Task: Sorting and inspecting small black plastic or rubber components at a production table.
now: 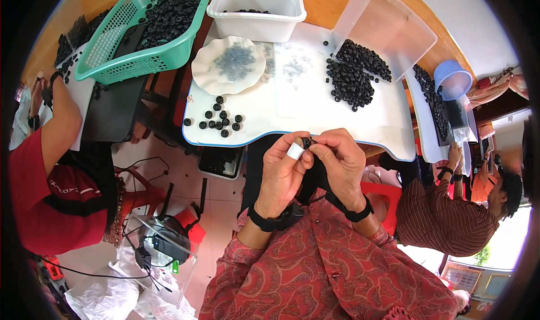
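Both of my hands meet at the front edge of the white table. Between their fingertips is a small black round part, mostly covered. My left hand, with white tape round one finger, pinches it from one side; my right hand closes on it from the other. Several similar black round parts lie loose at the table's near left. Behind them a scalloped cream plate holds many tiny grey pieces. A heap of black parts spreads at the right, beside a clear plastic bin lying tipped.
A white tub and a green basket of black parts stand at the back. A person in red works at left, one in a striped shirt at right. A blue basket and a red stool stand rightward.
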Demonstrator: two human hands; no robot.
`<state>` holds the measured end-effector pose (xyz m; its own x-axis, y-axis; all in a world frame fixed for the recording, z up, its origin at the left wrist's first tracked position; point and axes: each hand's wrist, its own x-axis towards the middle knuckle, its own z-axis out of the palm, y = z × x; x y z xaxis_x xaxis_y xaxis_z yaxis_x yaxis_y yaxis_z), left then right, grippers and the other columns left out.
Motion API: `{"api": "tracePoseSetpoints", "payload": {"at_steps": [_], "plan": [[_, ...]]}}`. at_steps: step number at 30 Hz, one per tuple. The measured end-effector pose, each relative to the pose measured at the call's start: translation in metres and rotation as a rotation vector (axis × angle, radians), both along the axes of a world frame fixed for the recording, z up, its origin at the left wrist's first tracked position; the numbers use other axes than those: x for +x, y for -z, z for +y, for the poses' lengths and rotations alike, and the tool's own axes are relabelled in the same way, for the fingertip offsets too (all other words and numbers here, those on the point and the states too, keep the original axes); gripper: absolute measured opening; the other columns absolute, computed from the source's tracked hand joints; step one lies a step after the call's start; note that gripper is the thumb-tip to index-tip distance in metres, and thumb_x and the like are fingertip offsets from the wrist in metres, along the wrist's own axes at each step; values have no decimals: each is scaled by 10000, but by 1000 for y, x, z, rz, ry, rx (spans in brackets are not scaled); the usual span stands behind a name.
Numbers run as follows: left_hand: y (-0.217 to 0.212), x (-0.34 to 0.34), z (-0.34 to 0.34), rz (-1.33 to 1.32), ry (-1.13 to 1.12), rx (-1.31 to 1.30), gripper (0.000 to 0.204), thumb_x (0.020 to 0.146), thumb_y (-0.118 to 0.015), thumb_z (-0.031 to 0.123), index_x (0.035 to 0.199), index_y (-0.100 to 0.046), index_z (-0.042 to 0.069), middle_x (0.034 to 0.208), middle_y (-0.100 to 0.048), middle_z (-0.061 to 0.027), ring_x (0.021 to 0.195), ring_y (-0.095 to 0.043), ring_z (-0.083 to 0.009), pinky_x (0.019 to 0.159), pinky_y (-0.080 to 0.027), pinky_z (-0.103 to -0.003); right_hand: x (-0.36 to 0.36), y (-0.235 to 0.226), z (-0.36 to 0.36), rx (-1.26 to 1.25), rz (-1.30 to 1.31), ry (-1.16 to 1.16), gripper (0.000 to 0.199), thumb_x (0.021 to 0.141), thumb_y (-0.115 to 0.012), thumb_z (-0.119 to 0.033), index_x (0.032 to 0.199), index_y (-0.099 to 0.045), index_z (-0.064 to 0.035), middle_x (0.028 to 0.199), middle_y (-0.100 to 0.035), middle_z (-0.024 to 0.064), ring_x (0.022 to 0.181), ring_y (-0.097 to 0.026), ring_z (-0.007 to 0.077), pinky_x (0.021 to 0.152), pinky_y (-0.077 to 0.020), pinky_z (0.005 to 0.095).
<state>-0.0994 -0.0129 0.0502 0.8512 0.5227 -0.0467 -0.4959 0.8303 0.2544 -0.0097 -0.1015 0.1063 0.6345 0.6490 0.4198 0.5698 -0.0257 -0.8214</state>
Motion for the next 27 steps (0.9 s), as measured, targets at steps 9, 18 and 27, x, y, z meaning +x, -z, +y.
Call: {"api": "tracePoseSetpoints", "payload": {"at_steps": [9, 18, 27], "plan": [[3, -6, -1, 58, -63, 89, 216, 994, -592, 61, 1188, -627, -29, 941, -626, -41, 766, -597, -101, 687, -505, -227, -9, -3, 4, -45, -188, 5, 130, 836, -711, 40, 954, -671, 3, 909, -660, 108, 763, -673, 181, 654, -539, 282], [6, -13, -3, 157, -139, 267, 214, 978, -610, 56, 1175, -646, -18, 880, -626, -19, 746, -589, -89, 707, -505, -227, -13, -7, 2, -92, -335, -26, 137, 831, -708, 40, 955, -663, 6, 902, -658, 122, 721, -677, 212, 632, -545, 302], [10, -10, -24, 233, -68, 422, 203, 984, -588, 31, 1171, -657, -3, 932, -635, -20, 749, -599, -69, 653, -493, -198, -10, -6, -30, -171, -300, -7, 132, 820, -709, 47, 938, -670, 5, 888, -665, 124, 746, -670, 228, 643, -534, 309]]}}
